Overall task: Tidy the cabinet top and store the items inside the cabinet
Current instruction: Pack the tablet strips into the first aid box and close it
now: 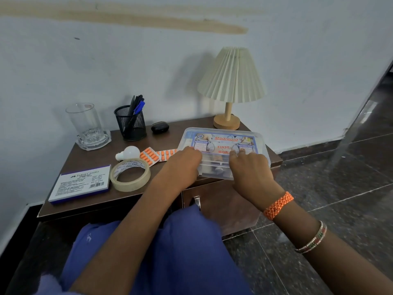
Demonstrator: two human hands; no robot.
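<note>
— Head view has both arms reaching forward over the lap, doesn't it?

— Yes. Her left hand [183, 165] sits at the near left corner of the first aid box [223, 145], fingers curled over the lid edge and down the side, gripping it. Her right hand [248, 167] lies on the near right part, fingers bent on the lid; the thumb is hidden, so I can't tell whether it really clasps the box or only presses.

— And where's the box?

— On the cabinet top [165, 190], right half, just in front of the lamp [230, 81], lid on.

— Count the rest for me.

— One lamp, one glass [85, 120] standing in one glass ashtray [93, 141], one mesh pen holder [130, 124] with several pens, too bunched to count. One small black case [160, 127], one white bulb [128, 153], two strips of orange tablets [150, 156], one reaching under the left hand. One tape roll [130, 174], touching the bulb, and one stamp pad box [81, 184] at the near left.

— Anything on her wrists?

— One orange woven band [278, 205] and a few bangles [312, 239], all on the right arm.
</note>
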